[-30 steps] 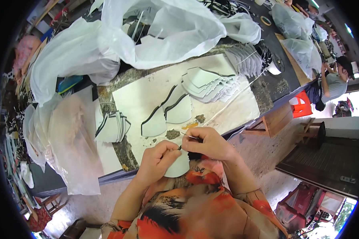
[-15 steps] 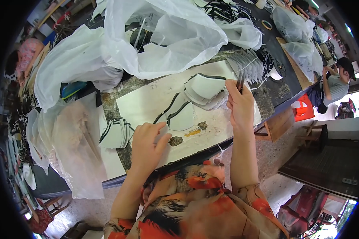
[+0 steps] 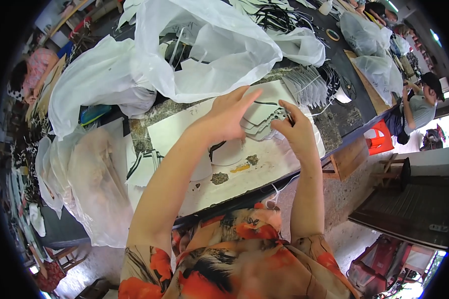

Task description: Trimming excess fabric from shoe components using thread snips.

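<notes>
A stack of white curved cut pieces with black edging (image 3: 262,122) lies on the white board (image 3: 212,192). My left hand (image 3: 229,117) reaches across to the left side of this stack, fingers and thumb spread; whether it touches the top piece I cannot tell. At the stack's right edge is my right hand (image 3: 298,132), its fingers closed round a slim dark tool (image 3: 289,117), mostly hidden. Below my left hand, a separate white piece (image 3: 228,153) with a black edge lies partly covered. More black-edged pieces (image 3: 143,169) lie left of my left forearm.
A large translucent plastic bag (image 3: 209,74) stands open behind the board. Another filled bag (image 3: 97,174) sits at the left. A tied row of grey-white pieces (image 3: 309,87) lies at the far right, near a tape roll (image 3: 333,34). A co-worker (image 3: 424,104) sits farther right.
My left hand has moved up and right, from the separate pieces to the stack. My right hand has dropped slightly and turned toward the stack, still with the dark tool.
</notes>
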A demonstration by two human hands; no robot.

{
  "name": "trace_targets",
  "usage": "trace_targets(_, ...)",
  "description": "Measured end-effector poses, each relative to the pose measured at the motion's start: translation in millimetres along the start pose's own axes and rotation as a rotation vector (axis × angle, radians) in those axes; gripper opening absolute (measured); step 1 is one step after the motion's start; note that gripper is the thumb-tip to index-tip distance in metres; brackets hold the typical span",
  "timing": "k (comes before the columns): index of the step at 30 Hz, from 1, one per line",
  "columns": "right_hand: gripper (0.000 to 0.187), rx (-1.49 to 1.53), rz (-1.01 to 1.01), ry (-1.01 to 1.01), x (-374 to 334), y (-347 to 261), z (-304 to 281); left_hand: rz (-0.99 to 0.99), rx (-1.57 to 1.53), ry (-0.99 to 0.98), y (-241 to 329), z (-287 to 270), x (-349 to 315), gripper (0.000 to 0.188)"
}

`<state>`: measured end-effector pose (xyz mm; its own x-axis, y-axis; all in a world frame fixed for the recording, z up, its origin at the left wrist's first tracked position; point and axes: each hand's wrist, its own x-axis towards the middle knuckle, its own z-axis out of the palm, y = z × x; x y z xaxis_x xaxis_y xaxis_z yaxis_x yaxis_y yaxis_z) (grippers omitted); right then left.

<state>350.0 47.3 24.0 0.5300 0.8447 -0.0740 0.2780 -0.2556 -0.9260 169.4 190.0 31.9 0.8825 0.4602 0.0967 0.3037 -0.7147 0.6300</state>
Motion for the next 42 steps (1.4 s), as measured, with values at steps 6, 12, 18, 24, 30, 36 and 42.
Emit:
trace_targets(6, 0.044, -0.097, -0.009, 0.089, -10.0, 0.4, -4.9, -0.097, -0.167, -0.247, 10.6, 5.0, 7.4, 0.11)
trace_targets(12, 0.044, 0.01, -0.059, 0.299, -45.4, -12.3, -7.4, -0.107, -0.078, 0.097, 12.0, -2.2, -44.6, 0.087)
trace_targets(18, 0.038, 0.176, 0.041, -0.117, -77.4, -11.5, 14.9, -0.21, 0.178, 0.174, 25.5, 25.6, -107.5, 0.055)
trace_targets(24, 0.038, 0.213, 0.144, -0.207, -78.4, -4.0, 45.7, -0.139, 0.097, 0.348, 26.7, 41.4, -114.6, 0.049)
trace_targets(30, 0.035, 0.114, -0.041, -0.132, -76.5, -4.5, 62.3, -0.162, -0.03, 0.349, 25.2, 46.1, -122.3, 0.05)
trace_targets(36, 0.032, -0.168, -0.433, 0.034, -74.5, 4.2, 65.3, -0.315, -0.543, 0.317, 25.9, 37.1, -118.6, 0.023)
trace_targets(42, 0.025, -0.16, -0.489, 0.165, -75.8, 9.4, 74.0, -0.46, -0.707, 0.224, 16.8, 35.6, -110.9, 0.024)
